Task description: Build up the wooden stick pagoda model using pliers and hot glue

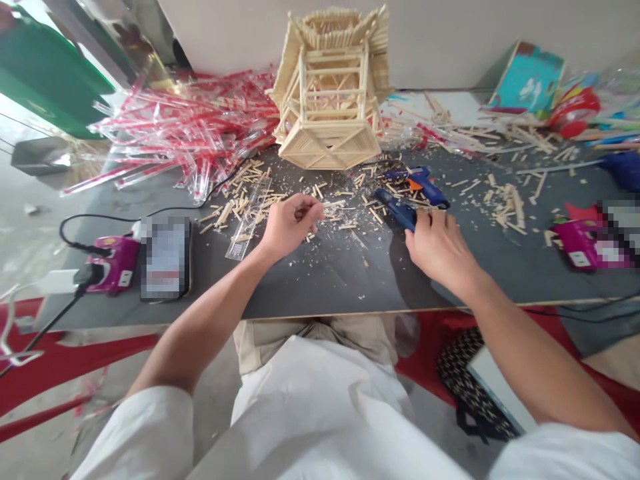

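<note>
My left hand (294, 223) hovers low above the table, thumb and fingers pinched together. Whatever is between its fingertips, if anything, is too small to make out; pale stick offcuts (340, 212) lie just beyond them. My right hand (441, 245) is closed on the near end of a dark blue hand tool (397, 208), whose exact kind is partly covered by the fingers. Just behind that tool lies a blue glue gun (423, 185) with an orange trigger. Farther back, in the middle, stands a pavilion-like model (333, 93) built from thin wooden sticks.
Red-and-clear plastic wrappers (200, 127) are heaped at the back left. A phone (166, 260) and a purple power socket (116, 263) with cables lie at the left. Another purple socket (583, 243) sits at the right. A turquoise box (530, 77) leans against the wall.
</note>
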Demonstrator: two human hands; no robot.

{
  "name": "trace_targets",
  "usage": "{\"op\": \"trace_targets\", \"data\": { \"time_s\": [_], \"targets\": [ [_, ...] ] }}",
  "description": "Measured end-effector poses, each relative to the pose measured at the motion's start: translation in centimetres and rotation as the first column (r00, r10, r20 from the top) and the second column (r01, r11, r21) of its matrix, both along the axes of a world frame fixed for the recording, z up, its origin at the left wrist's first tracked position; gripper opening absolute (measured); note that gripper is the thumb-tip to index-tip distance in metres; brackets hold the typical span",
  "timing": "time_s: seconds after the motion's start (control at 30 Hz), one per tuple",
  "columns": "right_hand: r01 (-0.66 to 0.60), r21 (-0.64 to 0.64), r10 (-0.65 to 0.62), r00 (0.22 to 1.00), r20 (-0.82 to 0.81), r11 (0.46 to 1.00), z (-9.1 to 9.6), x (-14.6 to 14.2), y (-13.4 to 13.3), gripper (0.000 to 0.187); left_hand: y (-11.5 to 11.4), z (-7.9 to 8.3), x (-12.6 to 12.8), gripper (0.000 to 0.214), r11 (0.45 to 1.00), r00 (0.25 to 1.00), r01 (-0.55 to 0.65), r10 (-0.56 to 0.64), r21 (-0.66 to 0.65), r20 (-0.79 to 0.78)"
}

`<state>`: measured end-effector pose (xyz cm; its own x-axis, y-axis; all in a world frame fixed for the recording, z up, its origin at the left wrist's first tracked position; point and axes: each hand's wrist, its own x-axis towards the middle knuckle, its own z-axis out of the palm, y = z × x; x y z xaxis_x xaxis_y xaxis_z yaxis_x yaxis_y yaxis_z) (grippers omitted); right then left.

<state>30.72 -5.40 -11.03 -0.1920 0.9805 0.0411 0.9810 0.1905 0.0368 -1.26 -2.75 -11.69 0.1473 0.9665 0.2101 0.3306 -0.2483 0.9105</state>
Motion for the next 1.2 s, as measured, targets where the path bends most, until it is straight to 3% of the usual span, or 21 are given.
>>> {"op": "trace_targets", "data": {
  "time_s": [0.1, 0.17, 0.3, 0.4, 0.47, 0.63, 0.83, 1.03, 1.2],
  "targets": [
    [0.088, -0.044, -0.093, 0.988, -0.126, 0.995, 1.1, -0.8, -0.3, 0.054, 0.0, 0.0, 0.0, 0.023, 0.999, 0.999, -0.041, 0.041, 0.018, -0.013],
    [0.085, -0.177, -0.138, 0.938, -0.318, 0.981, 2.0, -1.1, -0.4, 0.048, 0.1, -0.2, -0.1, 0.023, 0.997, 0.997, -0.074, 0.075, 0.037, -0.012],
    [-0.208, -0.444, -0.205, 0.668, -0.715, 0.871, 2.5, -3.0, -0.7, 0.05, 0.2, -0.4, -0.1, 0.025, 0.993, 0.993, -0.111, 0.112, 0.035, -0.025],
    [-0.341, -0.507, -0.293, 0.516, -0.805, 0.792, 1.9, -5.5, -0.9, 0.052, 0.4, -0.6, -0.1, 0.025, 0.988, 0.988, -0.144, 0.147, 0.048, -0.05],
    [-0.369, -0.524, -0.334, 0.468, -0.819, 0.768, 1.6, -6.9, -0.9, 0.049, 0.5, -0.7, -0.2, 0.024, 0.982, 0.984, -0.168, 0.172, 0.082, -0.046],
    [-0.36, -0.533, -0.333, 0.487, -0.807, 0.766, 2.3, -8.5, -1.0, 0.038, 0.7, -1.2, -0.4, 0.021, 0.975, 0.985, -0.172, 0.172, 0.143, 0.009],
    [-0.303, -0.515, -0.301, 0.54, -0.786, 0.802, 3.0, -10.0, -1.2, 0.039, 0.6, -1.3, -0.1, 0.019, 0.983, 0.995, -0.1, 0.101, 0.152, 0.007],
    [-0.238, -0.417, -0.205, 0.599, -0.774, 0.877, 2.8, -11.7, -1.9, 0.039, 0.8, -1.8, -0.2, 0.018, 0.984, 0.994, -0.102, 0.105, 0.15, -0.017],
    [-0.174, -0.42, -0.219, 0.645, -0.732, 0.891, 2.7, -12.2, -2.0, 0.039, 0.9, -1.9, -0.4, 0.017, 0.988, 0.996, -0.083, 0.085, 0.13, -0.007]
  ]
}}
